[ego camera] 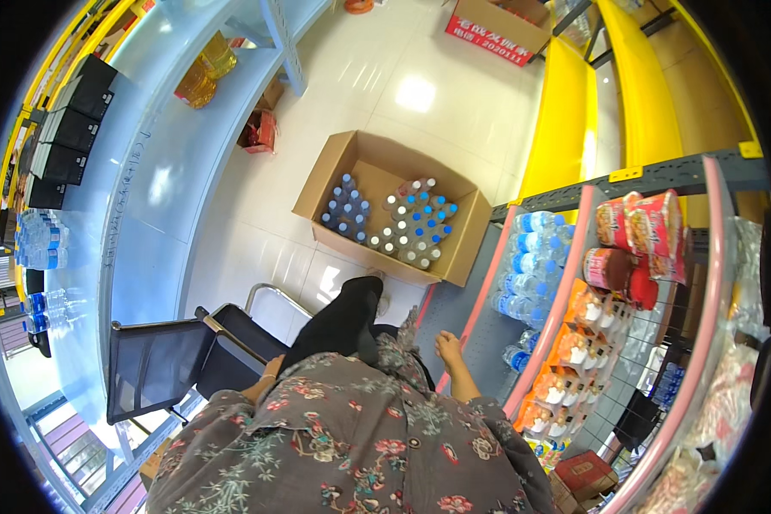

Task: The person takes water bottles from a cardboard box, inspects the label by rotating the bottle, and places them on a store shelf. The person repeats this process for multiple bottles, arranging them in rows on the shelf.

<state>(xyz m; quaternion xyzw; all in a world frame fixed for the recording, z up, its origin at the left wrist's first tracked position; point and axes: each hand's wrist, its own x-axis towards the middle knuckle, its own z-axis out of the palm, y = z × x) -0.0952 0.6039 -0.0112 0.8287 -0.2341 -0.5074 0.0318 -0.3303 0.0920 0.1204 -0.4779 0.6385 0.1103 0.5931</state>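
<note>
My left hand (272, 371) is low beside my thigh, next to the seat of a black mesh chair (160, 366); its fingers are partly hidden by my clothing. My right hand (449, 347) hangs in front of the lower shelves on the right, fingers curled, with nothing visible in it. On the floor ahead of my feet stands an open cardboard box (398, 154). Inside it, bottles with light blue caps (345, 209) form a group at the left; bottles with white caps (395, 234) and bottles with bright blue caps (432, 215) stand at the right.
Pink-edged shelves on the right hold water bottles (530, 270), snack packs (568, 360) and red instant noodle packs (655, 225). A light blue shelf unit (167, 193) runs along the left, bearing oil bottles (215, 58). A red-and-brown carton (495, 32) and yellow shelves (562, 115) are farther off.
</note>
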